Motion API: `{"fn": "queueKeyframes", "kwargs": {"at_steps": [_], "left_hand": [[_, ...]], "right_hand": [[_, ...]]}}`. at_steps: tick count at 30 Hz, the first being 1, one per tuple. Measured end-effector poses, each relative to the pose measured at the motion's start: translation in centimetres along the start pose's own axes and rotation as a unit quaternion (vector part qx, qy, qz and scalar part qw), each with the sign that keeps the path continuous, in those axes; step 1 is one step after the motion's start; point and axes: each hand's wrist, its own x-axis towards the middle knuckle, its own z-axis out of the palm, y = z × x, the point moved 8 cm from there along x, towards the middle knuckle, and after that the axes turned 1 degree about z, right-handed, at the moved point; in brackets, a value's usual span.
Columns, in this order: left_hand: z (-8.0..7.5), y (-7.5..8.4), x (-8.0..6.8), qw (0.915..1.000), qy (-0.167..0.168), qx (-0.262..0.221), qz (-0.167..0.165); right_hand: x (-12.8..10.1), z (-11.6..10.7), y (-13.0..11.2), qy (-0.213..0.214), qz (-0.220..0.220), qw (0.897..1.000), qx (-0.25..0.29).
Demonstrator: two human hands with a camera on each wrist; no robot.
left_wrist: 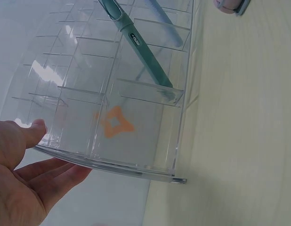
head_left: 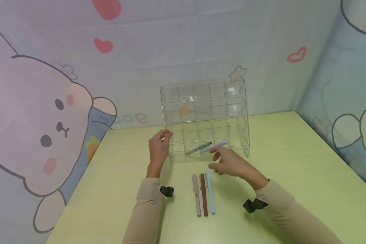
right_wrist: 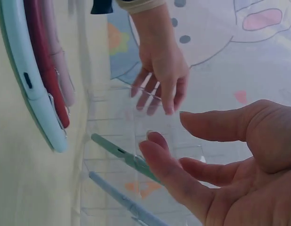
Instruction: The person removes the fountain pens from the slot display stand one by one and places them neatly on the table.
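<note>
A clear plastic tiered rack (head_left: 205,101) with rows of compartments stands at the back of the table. My left hand (head_left: 159,148) holds its left side panel, thumb in front and fingers behind the edge in the left wrist view. A green pen (head_left: 199,148) leans to the right in the bottom row, and a lavender-blue pen (head_left: 220,144) leans in the compartment beside it. My right hand (head_left: 230,163) is just in front of that pen, thumb and fingers apart with nothing between them. The right wrist view shows the same gap.
On the table in front of the rack lie three pens side by side: a beige-pink pen (head_left: 196,195), a dark red pen (head_left: 204,195) and a light blue pen (head_left: 210,193). A cartoon-printed cloth (head_left: 183,44) hangs right behind the rack.
</note>
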Motion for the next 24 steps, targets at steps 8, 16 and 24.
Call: {"fn": "queueKeyframes", "kwargs": {"at_steps": [8,16,24], "left_hand": [[0.1,0.1,0.1,1.0,-0.003,0.005,-0.006],[-0.2,0.1,0.1,0.9999,-0.001,0.016,-0.005],[0.0,-0.1,0.1,0.9999,-0.005,0.011,-0.009]], "right_hand": [[0.3,-2.8,-0.8,0.085,-0.077,0.993,-0.041],[0.9,-4.0,-0.8,0.146,-0.102,0.983,-0.042],[1.5,-4.6,0.0,0.165,-0.1,0.98,-0.057]]}}
